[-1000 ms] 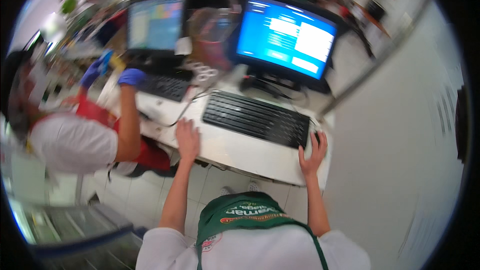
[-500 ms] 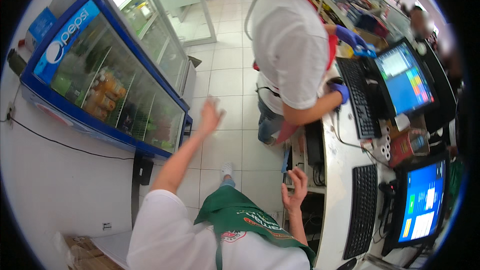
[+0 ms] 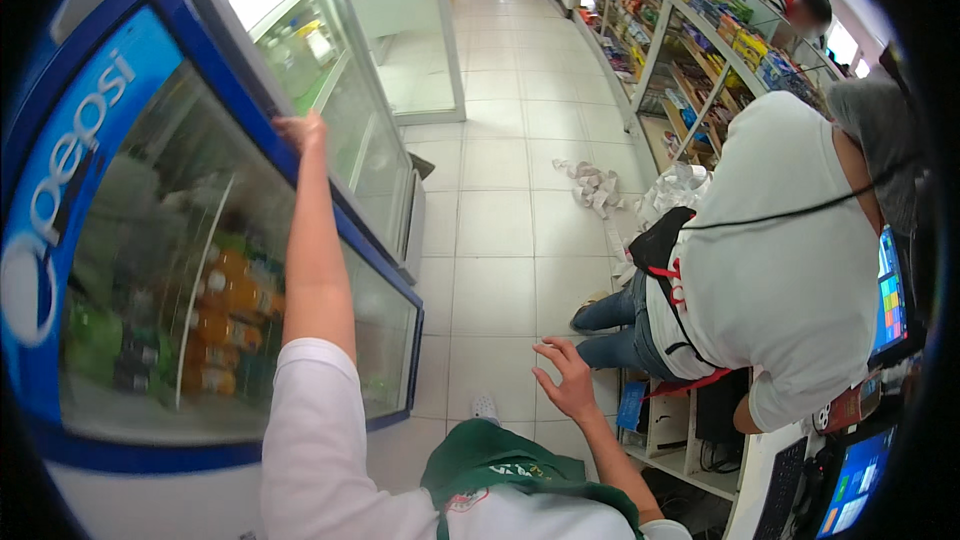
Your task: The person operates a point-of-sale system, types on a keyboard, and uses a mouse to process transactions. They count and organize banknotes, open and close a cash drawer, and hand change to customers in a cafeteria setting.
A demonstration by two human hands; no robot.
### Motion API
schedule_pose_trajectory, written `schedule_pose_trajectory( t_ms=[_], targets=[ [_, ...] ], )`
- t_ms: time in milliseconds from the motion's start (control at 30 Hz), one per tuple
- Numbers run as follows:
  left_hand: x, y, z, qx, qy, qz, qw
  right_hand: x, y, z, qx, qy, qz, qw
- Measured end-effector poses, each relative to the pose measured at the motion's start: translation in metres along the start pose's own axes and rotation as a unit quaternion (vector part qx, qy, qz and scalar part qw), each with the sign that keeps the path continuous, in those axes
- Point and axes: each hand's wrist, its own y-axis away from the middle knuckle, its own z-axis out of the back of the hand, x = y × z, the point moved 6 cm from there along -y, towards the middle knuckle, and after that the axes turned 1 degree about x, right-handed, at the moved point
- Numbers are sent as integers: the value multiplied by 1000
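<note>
My left arm reaches forward to a drinks fridge with a blue-framed glass door (image 3: 232,105). At the far side edge of that door, my left hand (image 3: 303,130) has its fingers curled round the blue frame; the fingertips are partly hidden. Behind the glass stand orange drink bottles (image 3: 225,325) and green ones (image 3: 90,335). My right hand (image 3: 568,380) hangs in the air over the tiled floor, fingers apart and holding nothing. It is nearest to the co-worker's jeans (image 3: 625,335).
A co-worker in a white shirt (image 3: 780,260) leans over the counter at the right, by a screen (image 3: 888,295). Crumpled paper strips (image 3: 595,190) lie on the floor. Beyond the blue fridge stands a grey-framed glass cooler (image 3: 350,105). Glass shelves of packets (image 3: 690,70) line the far right.
My left hand has moved from the open air to the fridge door's edge. My view has shifted closer to the fridge. The co-worker has turned and bent over the counter.
</note>
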Motion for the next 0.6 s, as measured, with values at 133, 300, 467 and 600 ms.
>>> schedule_pose_trajectory(
  t_ms=[133,300,467,600],
  targets=[
    [29,-21,-23,2,67,149,987,-7,-63,-5,9,10,-33,999],
    [40,-9,-29,-4,105,111,988,-2,-149,-10,-22,-4,42,999],
    [24,4,-23,-1,86,27,996,12,-241,-31,-58,-73,85,992],
    [-1,32,-3,70,60,8,996,28,-324,-52,-56,-120,138,982]
  ],
)
